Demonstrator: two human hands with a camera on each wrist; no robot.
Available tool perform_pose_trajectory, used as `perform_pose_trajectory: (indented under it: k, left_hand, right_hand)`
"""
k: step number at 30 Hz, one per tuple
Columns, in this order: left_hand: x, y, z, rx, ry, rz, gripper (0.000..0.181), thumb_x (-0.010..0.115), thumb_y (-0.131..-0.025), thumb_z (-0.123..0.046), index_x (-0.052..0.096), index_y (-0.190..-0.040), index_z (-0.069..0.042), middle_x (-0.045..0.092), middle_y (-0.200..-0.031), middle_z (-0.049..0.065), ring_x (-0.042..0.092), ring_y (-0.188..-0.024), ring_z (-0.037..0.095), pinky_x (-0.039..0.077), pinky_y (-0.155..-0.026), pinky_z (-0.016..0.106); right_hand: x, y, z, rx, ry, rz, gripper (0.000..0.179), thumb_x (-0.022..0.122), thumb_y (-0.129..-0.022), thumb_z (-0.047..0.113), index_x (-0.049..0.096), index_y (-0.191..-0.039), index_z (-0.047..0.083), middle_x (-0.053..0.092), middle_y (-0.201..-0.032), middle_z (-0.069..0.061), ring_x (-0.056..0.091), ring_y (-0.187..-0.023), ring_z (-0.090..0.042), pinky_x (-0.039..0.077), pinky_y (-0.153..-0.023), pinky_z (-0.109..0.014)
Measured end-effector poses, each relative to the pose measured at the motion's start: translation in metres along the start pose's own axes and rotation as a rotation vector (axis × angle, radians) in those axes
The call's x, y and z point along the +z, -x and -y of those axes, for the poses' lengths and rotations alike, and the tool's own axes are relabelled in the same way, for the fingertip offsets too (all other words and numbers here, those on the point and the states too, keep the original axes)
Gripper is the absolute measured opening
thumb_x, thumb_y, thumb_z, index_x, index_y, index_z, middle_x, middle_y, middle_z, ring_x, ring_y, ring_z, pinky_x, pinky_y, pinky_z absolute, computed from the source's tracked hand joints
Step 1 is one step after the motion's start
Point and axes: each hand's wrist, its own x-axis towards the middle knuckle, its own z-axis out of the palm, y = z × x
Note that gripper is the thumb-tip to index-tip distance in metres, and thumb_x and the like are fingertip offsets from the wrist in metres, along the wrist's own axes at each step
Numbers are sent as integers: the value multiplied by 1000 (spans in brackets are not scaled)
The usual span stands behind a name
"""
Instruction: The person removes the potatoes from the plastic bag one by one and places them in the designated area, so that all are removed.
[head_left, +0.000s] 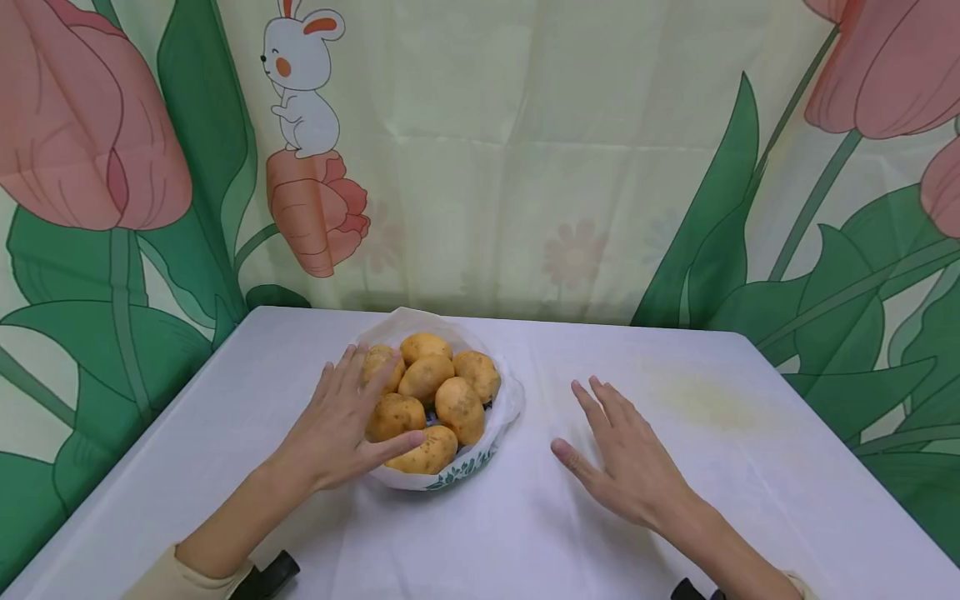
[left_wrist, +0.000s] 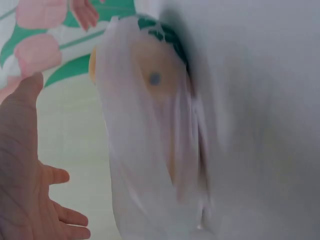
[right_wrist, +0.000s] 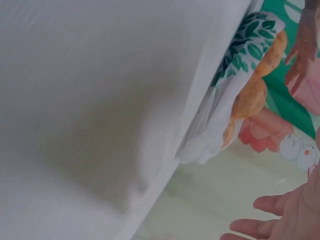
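Note:
Several brown potatoes (head_left: 427, 379) lie in a white plastic bag (head_left: 501, 433) with green leaf print, its sides rolled down like a bowl. My left hand (head_left: 341, 425) hovers over the left side of the bag, fingers spread and straight, gripping nothing. Some potatoes are partly hidden behind it. To the right of the bag, my right hand (head_left: 626, 462) is held above the table with its fingers extended and holds nothing. In the right wrist view, the bag's printed side (right_wrist: 250, 42) and potatoes (right_wrist: 250, 97) stand well apart from the right hand (right_wrist: 280, 215).
The table (head_left: 750, 500) is covered with a white cloth bearing a faint yellowish stain at the right. Behind it hangs a curtain (head_left: 465, 208) printed with tulips, leaves and a rabbit on a carrot. Dark wrist devices (head_left: 273, 573) show at both sleeves.

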Motion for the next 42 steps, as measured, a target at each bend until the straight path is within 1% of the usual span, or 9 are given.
perform_pose_trajectory:
  k: [3, 7, 11, 17, 23, 27, 34, 39, 42]
  left_hand:
    - [-6, 2, 12, -12, 34, -6, 104, 56, -87, -78, 22, -164, -17, 11, -167, 27, 6, -156, 43, 10, -121, 64]
    - [-10, 5, 24, -42, 68, -5, 99, 57, -89, -74, 25, -163, -19, 15, -167, 26, 10, -154, 45, 15, -118, 67]
    - [-11, 6, 34, -60, 107, -7, 91, 58, -92, -68, 30, -161, -17, 17, -166, 26, 16, -152, 48, 20, -115, 71]
    - [-9, 7, 49, -22, 127, -45, 75, 64, -96, -50, 38, -155, -14, 26, -159, 31, 28, -145, 52, 29, -110, 72]
    - [-7, 7, 62, -37, 159, -37, 67, 66, -94, -34, 41, -153, -14, 29, -157, 33, 30, -143, 53, 32, -106, 74]
    - [-7, 8, 69, -46, 173, -29, 64, 65, -93, -32, 43, -151, -15, 31, -155, 34, 30, -142, 53, 33, -105, 74]
    - [-9, 6, 74, -87, 170, 3, 63, 64, -93, -33, 43, -151, -18, 32, -154, 32, 31, -142, 52, 33, -104, 75]
    - [-9, 4, 76, -111, 170, 20, 62, 64, -94, -31, 44, -151, -19, 31, -154, 32, 32, -141, 52, 35, -103, 75]
    - [-8, 3, 78, -122, 179, 37, 62, 65, -94, -31, 44, -151, -20, 31, -154, 32, 34, -140, 52, 36, -102, 74]
  right_hand:
    - [-1, 1, 9, 4, -86, 17, 75, 51, -102, 56, 29, -162, 18, 31, -165, -12, 30, -150, -36, 32, -113, -62]
    - [-1, -2, 20, 10, -153, 49, 71, 51, -102, 56, 32, -161, 22, 36, -163, -7, 36, -147, -32, 41, -105, -63]
    - [2, -9, 27, 16, -189, 65, 68, 50, -102, 57, 35, -159, 24, 43, -158, -3, 41, -144, -29, 43, -103, -62]
    - [11, -22, 33, 14, -266, 84, 65, 52, -101, 57, 39, -157, 28, 50, -150, 1, 45, -141, -27, 41, -106, -59]
    - [17, -32, 44, -48, -314, 115, 66, 54, -99, 60, 40, -156, 32, 50, -149, 4, 45, -141, -23, 41, -107, -58]
    - [19, -39, 53, -88, -327, 139, 67, 59, -97, 60, 43, -155, 31, 51, -148, 5, 45, -140, -21, 42, -107, -56]
    - [25, -52, 61, -184, -319, 160, 67, 71, -94, 42, 46, -153, 23, 53, -146, -2, 49, -136, -23, 46, -105, -52]
    - [28, -61, 65, -255, -313, 143, 65, 74, -93, 36, 49, -151, 21, 55, -144, -5, 52, -130, -25, 48, -101, -51]
    - [30, -67, 66, -272, -310, 150, 65, 74, -92, 35, 49, -151, 20, 55, -144, -6, 52, -129, -26, 48, -100, -51]
